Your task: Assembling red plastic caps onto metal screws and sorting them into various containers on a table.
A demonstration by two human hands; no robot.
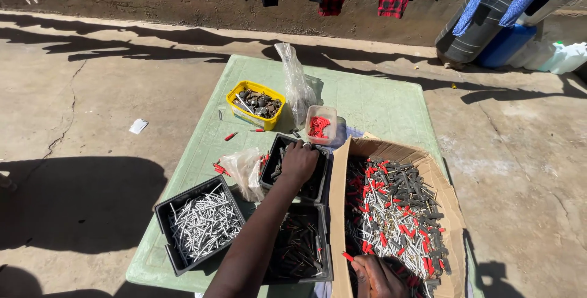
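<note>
Left hand (298, 162) cupped over the black plastic tray (318, 191) at twelve o'clock, right hand (376, 276) pinching a light, stiff red-tipped piece (347, 256), best gripped mid-shaft.

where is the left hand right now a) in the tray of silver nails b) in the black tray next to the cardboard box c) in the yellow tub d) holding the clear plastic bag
b, the left hand rests inside the upper black tray, beside the cardboard box, apart from the yellow tub and the tray of silver nails.
</note>
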